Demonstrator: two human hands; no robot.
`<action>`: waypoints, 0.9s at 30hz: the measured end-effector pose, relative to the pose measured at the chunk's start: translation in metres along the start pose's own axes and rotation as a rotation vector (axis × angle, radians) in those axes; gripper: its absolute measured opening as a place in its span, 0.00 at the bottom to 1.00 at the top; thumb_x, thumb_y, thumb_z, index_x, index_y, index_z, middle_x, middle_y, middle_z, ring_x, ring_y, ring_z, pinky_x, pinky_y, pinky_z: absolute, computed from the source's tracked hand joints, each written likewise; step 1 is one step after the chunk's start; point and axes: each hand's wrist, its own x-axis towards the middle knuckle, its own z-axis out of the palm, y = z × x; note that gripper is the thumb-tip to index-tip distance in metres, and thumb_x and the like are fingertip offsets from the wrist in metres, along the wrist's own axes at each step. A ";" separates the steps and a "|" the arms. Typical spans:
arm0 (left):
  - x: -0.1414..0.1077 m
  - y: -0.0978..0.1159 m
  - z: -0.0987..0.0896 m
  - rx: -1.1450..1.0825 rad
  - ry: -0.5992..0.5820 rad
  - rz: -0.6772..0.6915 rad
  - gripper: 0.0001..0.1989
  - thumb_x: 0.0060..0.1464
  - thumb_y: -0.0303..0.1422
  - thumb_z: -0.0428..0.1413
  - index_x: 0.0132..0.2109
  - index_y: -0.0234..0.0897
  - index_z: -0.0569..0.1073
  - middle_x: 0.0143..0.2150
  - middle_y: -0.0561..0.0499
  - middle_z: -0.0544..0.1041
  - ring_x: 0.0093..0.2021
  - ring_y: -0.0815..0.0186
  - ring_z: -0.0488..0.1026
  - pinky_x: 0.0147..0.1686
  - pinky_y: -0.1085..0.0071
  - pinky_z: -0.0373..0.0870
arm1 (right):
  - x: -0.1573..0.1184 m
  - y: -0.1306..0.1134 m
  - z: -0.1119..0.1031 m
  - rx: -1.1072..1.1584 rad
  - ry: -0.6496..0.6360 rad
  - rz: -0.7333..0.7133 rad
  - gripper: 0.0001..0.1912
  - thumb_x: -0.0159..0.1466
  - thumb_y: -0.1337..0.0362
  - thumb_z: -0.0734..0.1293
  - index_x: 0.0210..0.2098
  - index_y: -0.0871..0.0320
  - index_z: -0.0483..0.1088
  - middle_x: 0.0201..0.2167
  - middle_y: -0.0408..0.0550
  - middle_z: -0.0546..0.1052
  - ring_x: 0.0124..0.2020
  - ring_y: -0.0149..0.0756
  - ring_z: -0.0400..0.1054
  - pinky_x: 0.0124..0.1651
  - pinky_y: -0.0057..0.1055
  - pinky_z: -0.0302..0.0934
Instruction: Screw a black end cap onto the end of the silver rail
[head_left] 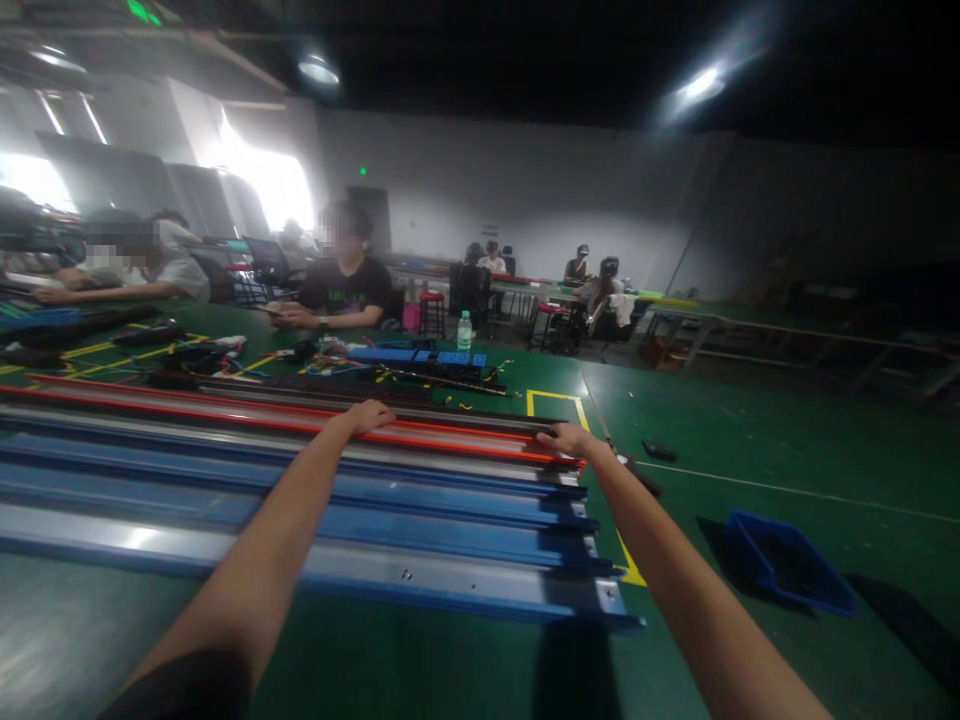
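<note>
Long metal rails lie side by side on the green table, running left to right. One has red edges: the red-edged rail (450,437), with a pale channel between them. My left hand (369,416) curls over its far edge near the middle. Close to its right end, my right hand (568,439) grips the same far edge, fingers bent. Partly hidden fingertips leave the exact hold unclear. Nearer to me are several blue-edged rails (465,535), the closest with a silver face and small holes. A black rail (472,414) lies just beyond the red-edged one.
A blue tray (795,565) with dark contents sits at right, near a small black object (659,450). Wires, blue parts (420,356) and a water bottle (465,332) stand behind the rails. A person (346,285) sits across the table; others work farther back.
</note>
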 end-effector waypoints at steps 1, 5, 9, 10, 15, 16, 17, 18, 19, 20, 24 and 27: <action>0.000 0.000 0.000 0.000 0.004 -0.002 0.20 0.66 0.41 0.58 0.59 0.35 0.72 0.57 0.43 0.74 0.53 0.57 0.75 0.52 0.54 0.77 | 0.001 0.000 0.000 -0.010 -0.011 -0.002 0.18 0.72 0.56 0.68 0.57 0.58 0.72 0.56 0.53 0.75 0.51 0.43 0.74 0.53 0.46 0.72; 0.003 0.000 0.001 0.003 0.006 -0.014 0.20 0.66 0.41 0.58 0.59 0.35 0.72 0.57 0.43 0.75 0.53 0.57 0.75 0.52 0.54 0.77 | 0.007 -0.005 -0.003 -0.041 -0.061 -0.014 0.17 0.72 0.56 0.68 0.56 0.58 0.72 0.55 0.53 0.76 0.50 0.42 0.74 0.53 0.46 0.72; 0.006 -0.002 0.004 0.015 0.012 -0.034 0.20 0.66 0.41 0.58 0.58 0.35 0.73 0.57 0.43 0.75 0.53 0.57 0.75 0.52 0.54 0.77 | 0.014 -0.015 -0.003 -0.046 -0.074 -0.047 0.17 0.73 0.56 0.68 0.56 0.58 0.73 0.55 0.53 0.76 0.51 0.42 0.74 0.53 0.45 0.72; 0.006 -0.002 0.005 0.018 0.017 -0.038 0.19 0.66 0.41 0.58 0.58 0.35 0.73 0.57 0.43 0.75 0.53 0.57 0.75 0.52 0.54 0.76 | 0.016 -0.018 -0.002 -0.045 -0.073 -0.056 0.16 0.73 0.56 0.68 0.55 0.58 0.73 0.55 0.53 0.76 0.51 0.42 0.74 0.53 0.45 0.72; 0.006 -0.005 0.007 0.017 0.042 -0.027 0.19 0.66 0.41 0.58 0.58 0.35 0.73 0.57 0.43 0.75 0.53 0.58 0.75 0.52 0.54 0.76 | 0.023 -0.028 0.000 -0.038 -0.064 -0.079 0.18 0.73 0.55 0.68 0.56 0.59 0.72 0.54 0.53 0.76 0.50 0.42 0.74 0.53 0.46 0.72; 0.005 -0.005 0.005 0.016 0.044 -0.014 0.19 0.66 0.41 0.58 0.58 0.35 0.73 0.56 0.43 0.75 0.53 0.58 0.76 0.52 0.54 0.76 | 0.024 -0.028 0.000 -0.038 -0.061 -0.080 0.18 0.73 0.55 0.68 0.56 0.59 0.72 0.53 0.52 0.77 0.49 0.42 0.75 0.52 0.46 0.72; 0.005 -0.005 0.004 0.016 0.047 0.001 0.19 0.66 0.42 0.58 0.58 0.35 0.73 0.56 0.43 0.75 0.53 0.58 0.76 0.52 0.54 0.76 | 0.025 -0.027 0.000 -0.039 -0.058 -0.081 0.17 0.73 0.55 0.67 0.55 0.59 0.72 0.53 0.52 0.77 0.49 0.42 0.75 0.52 0.45 0.72; 0.005 -0.005 0.002 0.018 0.048 0.016 0.19 0.66 0.42 0.58 0.57 0.34 0.73 0.56 0.43 0.76 0.53 0.58 0.76 0.52 0.55 0.76 | 0.025 -0.027 0.000 -0.041 -0.054 -0.083 0.17 0.73 0.55 0.67 0.55 0.59 0.73 0.53 0.52 0.77 0.49 0.42 0.75 0.52 0.45 0.72; 0.005 -0.005 0.000 0.022 0.049 0.030 0.19 0.66 0.42 0.58 0.57 0.34 0.73 0.55 0.44 0.76 0.52 0.58 0.76 0.52 0.55 0.77 | 0.026 -0.026 0.000 -0.042 -0.048 -0.083 0.17 0.73 0.55 0.67 0.55 0.58 0.73 0.53 0.52 0.77 0.49 0.42 0.75 0.52 0.45 0.72; 0.005 -0.004 -0.002 0.028 0.051 0.044 0.19 0.66 0.42 0.58 0.57 0.34 0.73 0.55 0.44 0.76 0.52 0.58 0.76 0.51 0.55 0.77 | 0.026 -0.025 -0.001 -0.042 -0.041 -0.084 0.17 0.73 0.55 0.67 0.56 0.58 0.72 0.54 0.52 0.76 0.49 0.42 0.74 0.52 0.45 0.72; 0.005 -0.002 -0.004 0.067 0.068 0.095 0.18 0.66 0.41 0.58 0.57 0.35 0.73 0.55 0.44 0.76 0.52 0.58 0.76 0.51 0.56 0.77 | 0.027 -0.022 0.000 -0.032 -0.007 -0.079 0.17 0.73 0.55 0.67 0.56 0.58 0.72 0.55 0.53 0.76 0.51 0.42 0.74 0.53 0.46 0.71; 0.005 0.002 -0.002 0.107 0.102 0.120 0.18 0.66 0.40 0.58 0.57 0.35 0.73 0.56 0.43 0.76 0.52 0.59 0.76 0.52 0.55 0.77 | 0.027 -0.019 0.002 -0.018 0.021 -0.072 0.18 0.73 0.54 0.67 0.57 0.58 0.72 0.55 0.53 0.76 0.52 0.43 0.74 0.55 0.47 0.71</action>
